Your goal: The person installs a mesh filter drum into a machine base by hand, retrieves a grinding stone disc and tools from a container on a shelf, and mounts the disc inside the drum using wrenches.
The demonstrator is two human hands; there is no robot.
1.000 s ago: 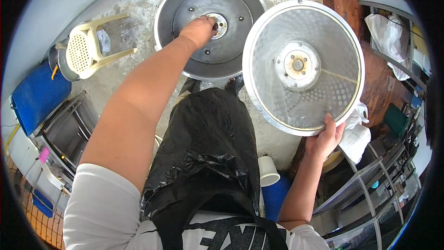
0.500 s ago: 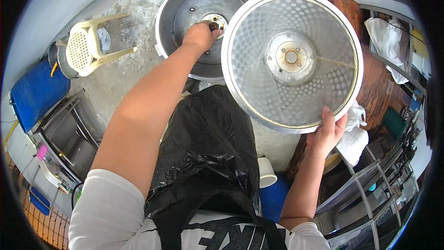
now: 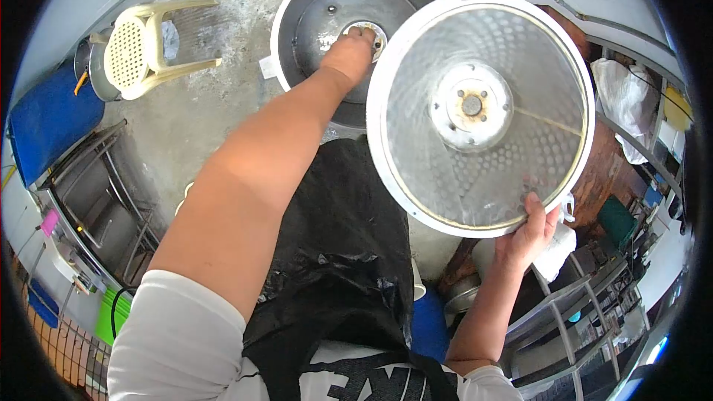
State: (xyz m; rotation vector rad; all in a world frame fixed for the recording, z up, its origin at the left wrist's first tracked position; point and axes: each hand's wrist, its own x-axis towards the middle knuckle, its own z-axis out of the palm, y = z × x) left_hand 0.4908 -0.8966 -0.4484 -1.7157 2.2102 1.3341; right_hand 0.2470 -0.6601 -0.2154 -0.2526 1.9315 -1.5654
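My right hand (image 3: 528, 236) grips the lower rim of a round perforated metal drum (image 3: 475, 189), thumb over the inner side. The drum is tilted, its inside facing me, with a stained bolted hub at its centre. To the left, a wide grey metal tub (image 3: 312, 18) stands on the floor, partly covered by the drum. My left hand (image 3: 352, 53) reaches into the tub with fingers curled at its round centre hub (image 3: 380, 36). Whatever those fingers hold there is hidden under the hand.
A cream plastic stool (image 3: 128, 56) lies on its side at the left, close to a blue barrel (image 3: 56, 122). Metal frames (image 3: 579, 327) stand at the lower right. White bags (image 3: 620, 96) hang at the right. A black apron (image 3: 334, 245) covers my front.
The tub, drum and both hands sit further right in view, and the drum is slightly lower. My left fingers now cover the dark round piece seen at the hub before.
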